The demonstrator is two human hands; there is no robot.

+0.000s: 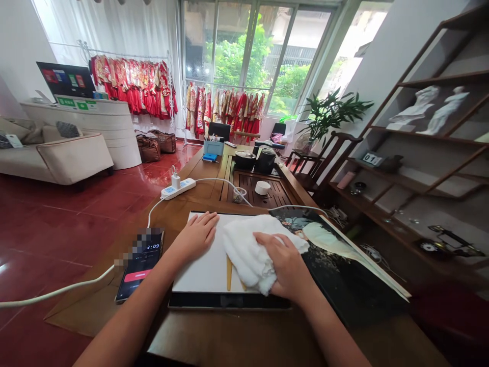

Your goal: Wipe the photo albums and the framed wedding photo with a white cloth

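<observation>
My left hand [200, 235] lies flat on a white board [196, 275] with a dark edge, its fingers stretched out together. A crumpled white towel [244, 239] is gripped in my right hand [280, 260], pressed down over the right side of the board. From under the towel sticks a narrow yellowish strip [229, 274]; most of it is hidden. To the right of the towel lies a large dark printed picture [336, 255], showing a figure in pale clothing; the towel's far corner reaches its edge.
A lit phone [141, 267] lies left of the board on the wooden table [183, 339]. Beyond it sits a white power strip [178, 188] with cables. Farther back are a tea tray [244, 179], a white cup [262, 188] and a black kettle [265, 161]. Wooden shelves [431, 145] stand at right.
</observation>
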